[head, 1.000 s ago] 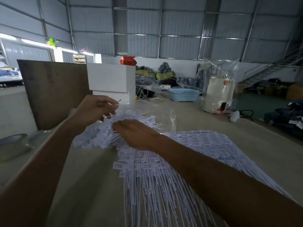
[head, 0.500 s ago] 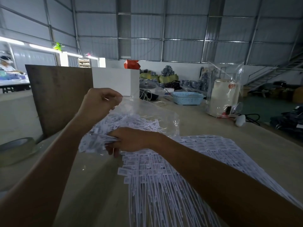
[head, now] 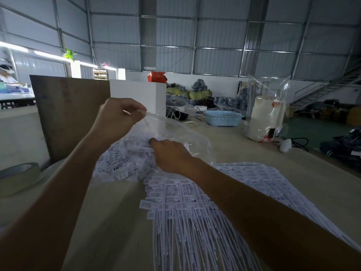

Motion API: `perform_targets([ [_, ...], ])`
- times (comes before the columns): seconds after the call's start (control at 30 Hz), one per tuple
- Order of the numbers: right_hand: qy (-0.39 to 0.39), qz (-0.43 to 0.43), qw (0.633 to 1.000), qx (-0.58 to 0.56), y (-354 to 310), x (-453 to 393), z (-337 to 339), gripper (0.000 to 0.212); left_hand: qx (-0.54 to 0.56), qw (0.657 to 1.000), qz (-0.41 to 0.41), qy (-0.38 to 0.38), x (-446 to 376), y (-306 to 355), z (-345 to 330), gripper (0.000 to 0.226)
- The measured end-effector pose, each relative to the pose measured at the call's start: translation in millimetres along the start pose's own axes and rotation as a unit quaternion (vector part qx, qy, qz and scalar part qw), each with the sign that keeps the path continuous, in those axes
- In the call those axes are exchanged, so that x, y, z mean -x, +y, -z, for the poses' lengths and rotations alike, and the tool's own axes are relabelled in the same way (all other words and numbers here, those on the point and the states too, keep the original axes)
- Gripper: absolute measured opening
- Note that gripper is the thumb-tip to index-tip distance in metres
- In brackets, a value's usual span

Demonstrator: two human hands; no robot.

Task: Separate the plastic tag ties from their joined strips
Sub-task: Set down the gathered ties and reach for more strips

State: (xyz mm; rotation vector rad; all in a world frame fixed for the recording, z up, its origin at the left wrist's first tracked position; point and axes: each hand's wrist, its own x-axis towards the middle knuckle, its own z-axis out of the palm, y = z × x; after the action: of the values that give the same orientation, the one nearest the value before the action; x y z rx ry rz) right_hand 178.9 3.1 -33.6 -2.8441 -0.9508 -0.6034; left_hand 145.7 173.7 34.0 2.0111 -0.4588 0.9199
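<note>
Joined strips of white plastic tag ties (head: 195, 222) fanned across the pale wooden worktop (head: 117, 222) from centre to 5 o'clock, rectangular heads toward centre, thin tails trailing toward the lower edge. Loose heap of separated white tag ties (head: 121, 163) just beyond, at 10 o'clock of the fan, lying inside the mouth of a clear plastic bag (head: 181, 133).

Left hand (head: 119, 118) raised above the heap, fingers (head: 136, 111) curled, pinching the upper lip of the clear bag and lifting it. Right hand (head: 170, 153) reaching across the fan into the bag mouth, fingers bent down onto the loose ties; whether any are gripped cannot be told. Right forearm crossing over the joined strips.

Roll of beige tape (head: 17, 178) flat on the worktop at 9 o'clock. Dark brown upright board (head: 68, 114) at 10 o'clock, white box-shaped block (head: 140, 96) beside it at 12 o'clock, small red packet (head: 156, 77) on top. Light-blue perforated plastic basket (head: 222, 118) at 1 o'clock. White cylindrical container in a tall clear bag (head: 265, 114) at 2 o'clock, white corded device (head: 285, 145) near its base. Grey corrugated metal wall (head: 195, 36) behind.
</note>
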Motion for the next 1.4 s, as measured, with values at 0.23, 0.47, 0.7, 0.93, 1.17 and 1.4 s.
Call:
perform_targets([
  [0.23,-0.042,-0.083,0.994,0.053,5.6,-55.9,-4.4,0.066,-0.041,0.999,-0.022,-0.008,2.4,7.1,-5.8,0.009],
  [0.47,-0.187,-0.061,0.980,0.012,34.0,-77.5,-18.6,0.108,-0.059,0.998,-0.024,-0.015,2.0,8.5,-9.4,0.010],
  [0.7,-0.196,-0.016,0.980,0.038,42.6,-45.3,11.4,0.097,-0.035,0.999,0.000,-0.019,3.4,8.0,-3.4,0.011],
  [0.93,-0.057,0.126,0.989,-0.053,7.9,120.4,34.7,0.054,-0.115,0.980,-0.002,-0.165,0.7,14.9,2.0,0.064],
  [1.17,-0.013,-0.053,0.996,-0.073,79.1,228.1,70.8,0.041,-0.029,0.997,-0.041,-0.059,13.4,60.3,5.2,0.040],
  [1.4,-0.043,-0.131,0.990,-0.014,118.1,254.9,32.2,0.049,-0.177,0.944,-0.135,-0.244,125.6,57.0,-82.6,0.032],
])
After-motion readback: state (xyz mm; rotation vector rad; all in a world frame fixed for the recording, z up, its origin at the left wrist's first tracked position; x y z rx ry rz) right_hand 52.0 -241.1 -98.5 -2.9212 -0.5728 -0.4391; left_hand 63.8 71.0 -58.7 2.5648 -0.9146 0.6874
